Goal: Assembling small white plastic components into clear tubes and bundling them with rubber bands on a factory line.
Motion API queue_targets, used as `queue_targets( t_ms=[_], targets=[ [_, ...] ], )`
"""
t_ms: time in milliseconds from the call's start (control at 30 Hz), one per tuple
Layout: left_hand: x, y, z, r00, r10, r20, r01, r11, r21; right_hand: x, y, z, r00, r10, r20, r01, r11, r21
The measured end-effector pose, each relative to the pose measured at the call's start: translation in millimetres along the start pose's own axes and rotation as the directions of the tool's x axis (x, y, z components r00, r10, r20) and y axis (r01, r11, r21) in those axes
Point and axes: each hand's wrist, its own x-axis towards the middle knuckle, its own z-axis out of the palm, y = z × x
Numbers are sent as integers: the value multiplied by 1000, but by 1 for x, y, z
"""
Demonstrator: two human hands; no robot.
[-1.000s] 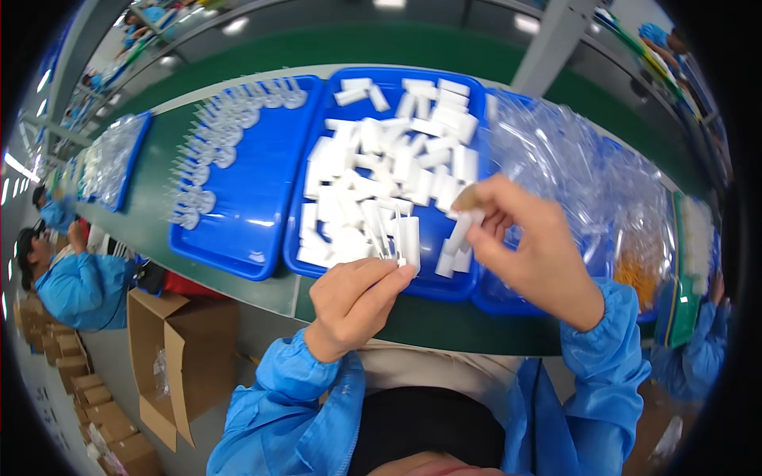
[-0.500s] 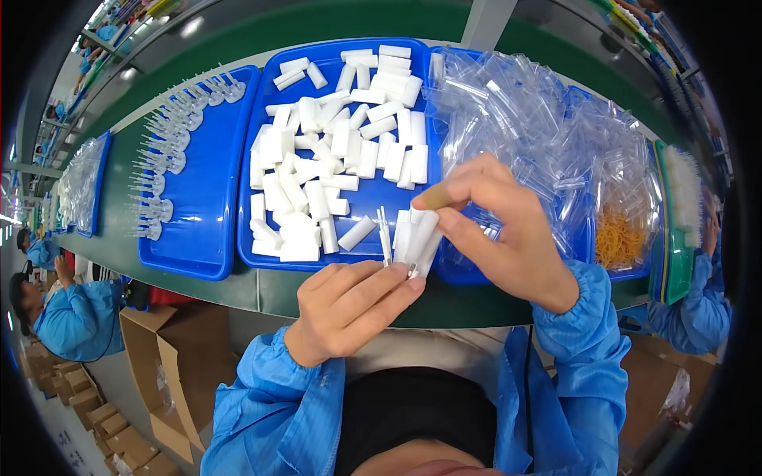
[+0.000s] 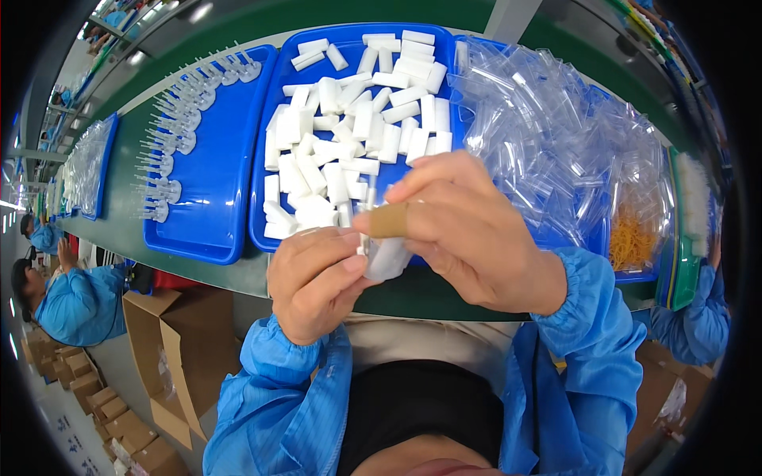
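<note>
My left hand [image 3: 317, 274] is closed on a translucent white plastic piece [image 3: 389, 258] just in front of the tray of white blocks. Thin white prongs [image 3: 370, 194] stand up beside its fingertips. Over the same piece bends my right hand [image 3: 476, 230], its fingers curled and partly smeared by motion. A tan wrap [image 3: 387, 220] covers one of its fingers. Whether the right fingertips grip the piece or a white block in it is hidden. Many white foam-like blocks [image 3: 337, 182] lie loose in the blue tray [image 3: 260, 190] beyond my hands.
To the left, another blue tray [image 3: 202, 182] has pronged white parts [image 3: 178, 131] along its edge. Clear plastic sleeves [image 3: 540, 127] heap up at right, near yellow bands [image 3: 631, 238]. An open carton [image 3: 178, 349] stands below the table; a co-worker [image 3: 79, 293] is at far left.
Both hands have shifted left with the translucent piece. My right hand has turned so its fingers reach over the left fingertips; the white block seen between its fingers is now mostly hidden.
</note>
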Motion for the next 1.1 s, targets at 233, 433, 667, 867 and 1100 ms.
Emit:
queue_targets(
  t_ms=[233,433,667,867,1100],
  targets=[
    [-13,-11,-19,986,-96,-135,128,960,249,12,29,14,996,-39,74,61,947,-316],
    [-22,-18,-13,971,-142,-193,197,930,310,14,32,52,940,-91,328,258,818,-513],
    [-19,-17,-11,984,-150,-99,173,941,291,15,32,57,940,-100,327,271,802,-533],
    [-11,-18,-6,987,-102,-126,135,946,293,12,32,50,967,-61,246,179,850,-496],
    [2,-1,0,993,43,106,-61,983,173,12,21,-4,839,490,-237,-412,856,311]
  ],
)
